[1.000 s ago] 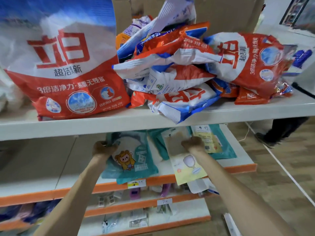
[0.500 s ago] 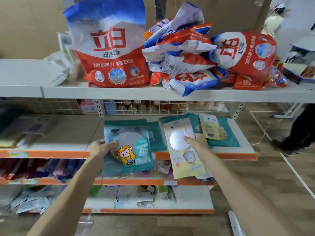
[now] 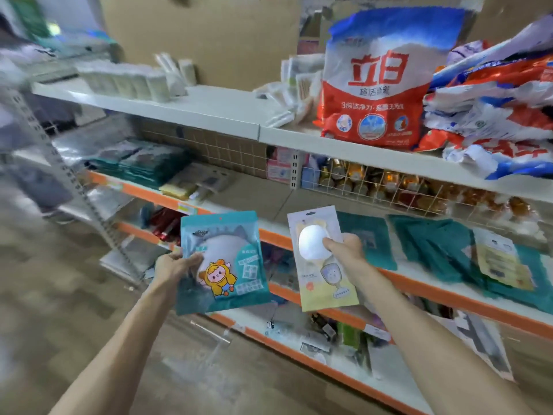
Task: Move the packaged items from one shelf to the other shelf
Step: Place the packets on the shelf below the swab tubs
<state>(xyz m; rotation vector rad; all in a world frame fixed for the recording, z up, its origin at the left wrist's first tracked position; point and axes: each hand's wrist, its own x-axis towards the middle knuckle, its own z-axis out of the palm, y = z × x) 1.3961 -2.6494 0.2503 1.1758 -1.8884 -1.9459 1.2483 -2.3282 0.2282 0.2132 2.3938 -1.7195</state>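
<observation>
Under the top shelf (image 3: 209, 112) a wire rack (image 3: 398, 202) holds a row of amber tins or jars, too blurred to name. On that top shelf a red and white detergent bag (image 3: 380, 85) stands upright near the front edge. A heap of crumpled bags (image 3: 493, 100) slumps against its right side, out to the shelf's right end.

Both hands are busy. The left hand (image 3: 173, 266) has its fingers grasping a teal packet (image 3: 221, 262) by its left edge, thumb across the front, the cartoon figure facing up. The right hand (image 3: 344, 247) has its fingers grasping a cream packet (image 3: 326, 283) by its right edge, thumb pressed beside the round white window. The two packets hang side by side, not touching, out in front of the orange-edged shelf (image 3: 449, 298) and clear of its front edge.

On that shelf lie flat teal packets (image 3: 434, 244) with another cream one (image 3: 502, 262) on top near the right end. In the bay to the left, a stack of teal packets (image 3: 140, 166) sits close to the shelf's front edge.

Half a second ago both packets were over the front edge of the orange-edged shelf. Now they have come away from it, same grip on each, and the person has turned leftward, so the left bay is in sight.
</observation>
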